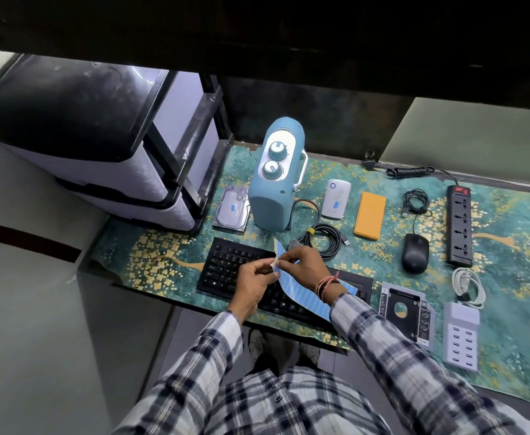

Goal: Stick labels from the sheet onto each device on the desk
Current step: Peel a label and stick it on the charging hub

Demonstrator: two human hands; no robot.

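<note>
A blue label sheet (301,293) curls above the black keyboard (226,265). My left hand (254,279) pinches the sheet's left edge near its top. My right hand (304,265) pinches a spot on the sheet close to the left fingers. A hard drive (230,211) and a white router-like box (336,199) each carry a small blue label. Around them on the desk lie a teal heater-like device (271,183), an orange power bank (370,219), a black mouse (415,252), a black power strip (460,229), a drive caddy (406,310) and a white USB charging hub (461,335).
A patterned green mat (150,255) covers the desk. Coiled black cables (325,238) lie by the heater, another black cable (416,200) beside the power bank, and a white cable (467,285) near the hub. A plastic drawer unit (100,146) stands at the left.
</note>
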